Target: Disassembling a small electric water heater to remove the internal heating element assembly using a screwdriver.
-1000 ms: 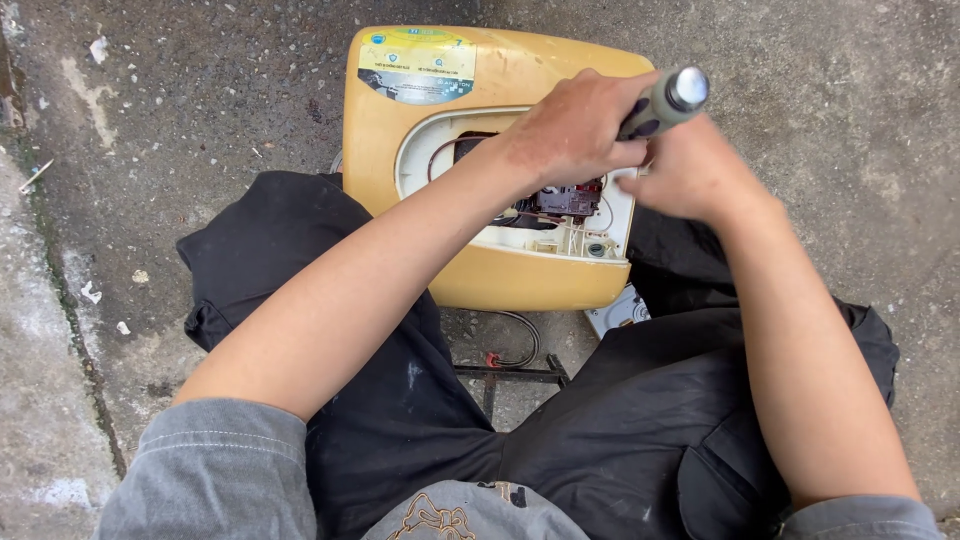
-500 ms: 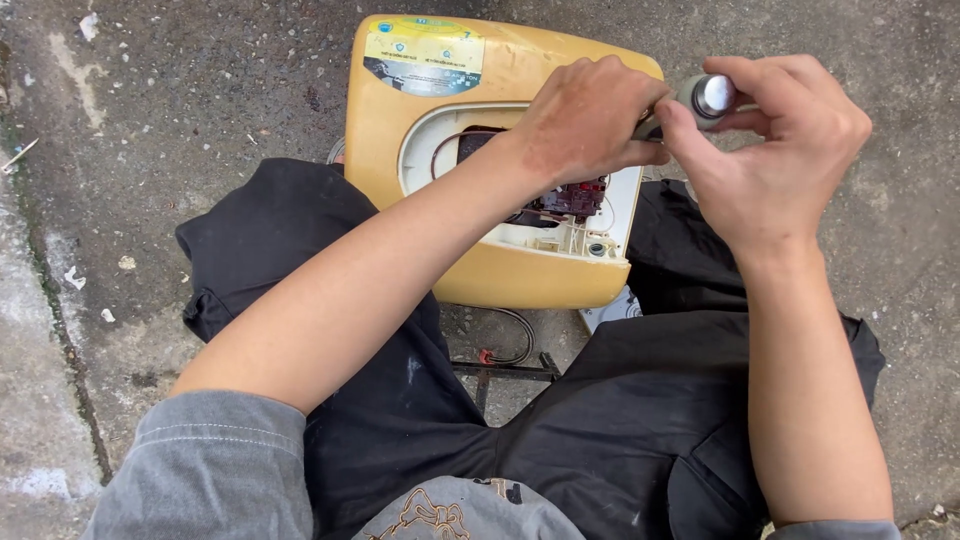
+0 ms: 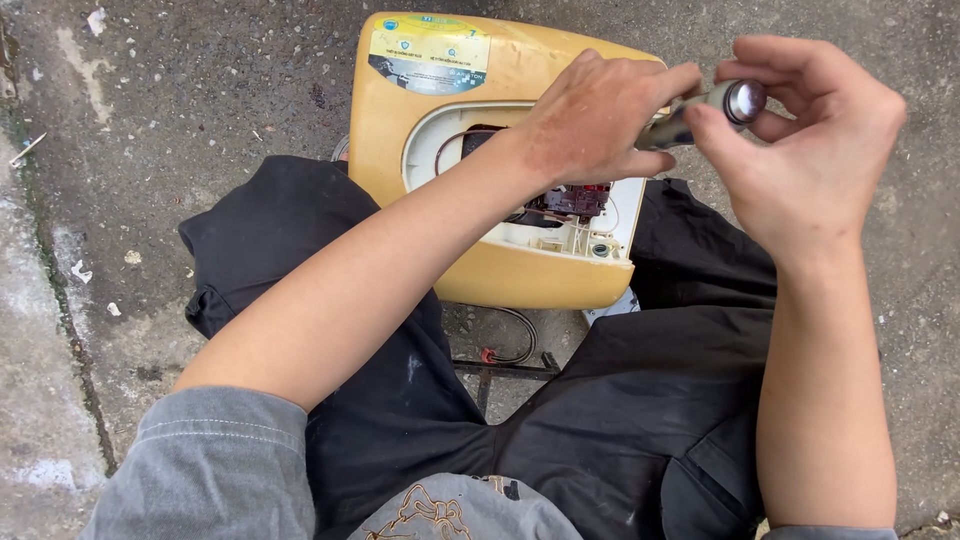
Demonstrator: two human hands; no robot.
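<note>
Both my hands grip one tool (image 3: 700,110) in the upper right: left hand (image 3: 590,125) wraps its stiff handle, right hand (image 3: 800,140) pinches its shiny end.

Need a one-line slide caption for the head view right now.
Left hand and right hand grip a grey metal-capped tool handle above an opened yellow plastic appliance casing.

One label (image 3: 430,55) is present: a roughly rectangular sticker with rounded corners on the far upper face of the yellow appliance housing (image 3: 520,275), up and to the left of the left hand (image 3: 590,125) and well apart from the right hand (image 3: 800,150). Its ground is pale yellow, with a green arc along the top edge and a dark blue curved band across the lower left portion carrying small light marks. No packages, signs or screens are visible.
</note>
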